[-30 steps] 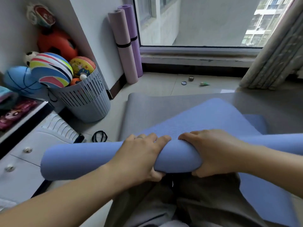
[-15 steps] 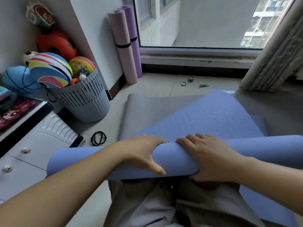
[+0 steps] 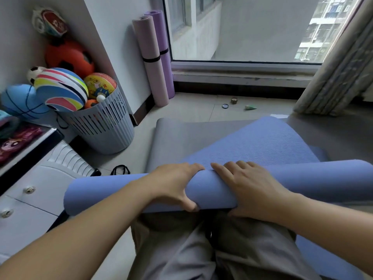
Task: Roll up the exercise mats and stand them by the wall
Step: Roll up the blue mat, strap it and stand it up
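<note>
Squarely in front of us, the blue mat [image 3: 125,190] lies half rolled, its tube running from 9 to 3 o'clock. Our left hand [image 3: 175,184] and right hand [image 3: 250,188] sit close together at its middle, not touching. Each is wrapped over the top, thumb tucked on the near side. The unrolled stretch runs toward 1 o'clock over a grey mat [image 3: 177,136] flat on the floor. At 11 o'clock a pink rolled mat [image 3: 151,63] and a purple rolled mat [image 3: 164,37] stand against the wall by the window. A basket [image 3: 109,130] of balls sits at 10 o'clock.
</note>
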Available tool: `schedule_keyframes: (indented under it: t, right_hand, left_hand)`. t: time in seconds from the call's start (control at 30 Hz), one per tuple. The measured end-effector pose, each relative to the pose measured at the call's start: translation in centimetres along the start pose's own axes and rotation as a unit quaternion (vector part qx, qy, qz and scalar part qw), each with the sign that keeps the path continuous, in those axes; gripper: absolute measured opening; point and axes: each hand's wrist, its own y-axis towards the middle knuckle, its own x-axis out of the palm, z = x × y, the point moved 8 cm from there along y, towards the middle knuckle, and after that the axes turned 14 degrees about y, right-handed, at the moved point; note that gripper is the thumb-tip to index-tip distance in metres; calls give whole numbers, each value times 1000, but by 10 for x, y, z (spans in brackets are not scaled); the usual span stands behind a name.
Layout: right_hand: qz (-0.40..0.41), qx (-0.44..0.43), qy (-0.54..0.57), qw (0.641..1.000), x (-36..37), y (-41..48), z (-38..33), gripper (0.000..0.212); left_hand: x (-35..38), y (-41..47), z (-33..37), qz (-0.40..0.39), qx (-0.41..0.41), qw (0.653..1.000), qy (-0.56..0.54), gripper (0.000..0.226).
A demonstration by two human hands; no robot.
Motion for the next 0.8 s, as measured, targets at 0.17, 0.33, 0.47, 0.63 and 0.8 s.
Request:
schedule_keyframes:
  t: [0.17,0.33,0.47,0.63,0.8]
  right_hand:
    - [42,5,37,998,-5,5,12,71]
    - [31,-3,37,999,-39,6,12,65]
    - [-37,-16,29,999,-57,-8,0,70]
    - [-152,-6,126,980,-15,-24,-10,74]
    - [-147,-6,139,979,-3,-25,-6,83]
  left_hand:
    - [-1,-3,9,69,-27,989,132,91]
    - [-28,-15,10,140,-35,977,159,87]
    - [-45,-33,17,102,14,992,70,74]
    - [-15,-39,36,-31,74,997,-21,61]
    - [9,-24,23,-135,78,986,-57,66]
